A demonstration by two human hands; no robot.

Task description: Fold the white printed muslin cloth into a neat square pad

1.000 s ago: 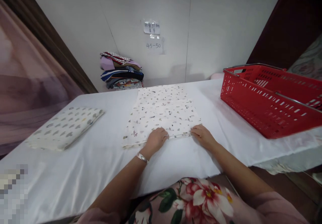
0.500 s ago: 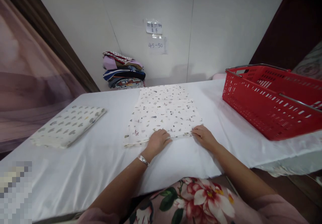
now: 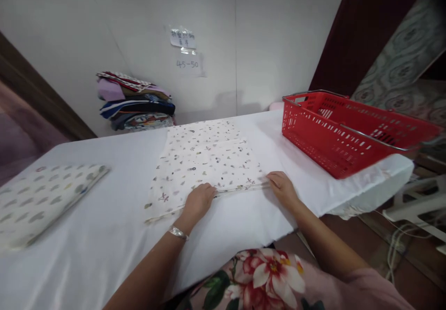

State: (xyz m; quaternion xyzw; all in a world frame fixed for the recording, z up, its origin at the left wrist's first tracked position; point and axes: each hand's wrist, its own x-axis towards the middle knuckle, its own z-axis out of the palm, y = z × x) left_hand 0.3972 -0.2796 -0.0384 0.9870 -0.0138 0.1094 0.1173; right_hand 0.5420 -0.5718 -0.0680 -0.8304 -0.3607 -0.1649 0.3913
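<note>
Swinging to the right over the last second, the head view shows one printed cloth (image 3: 205, 163), layered, laid flat mid-way along the white surface (image 3: 237, 226), gap between the hands a little wider, no new fold added, so the work looks little advanced. Left hand (image 3: 199, 201): fingers bunched narrow on the near edge, pinch or mere press cannot be told. Right hand (image 3: 283, 190): grip narrow, fingertips at the near right corner, hold likewise uncertain.
</note>
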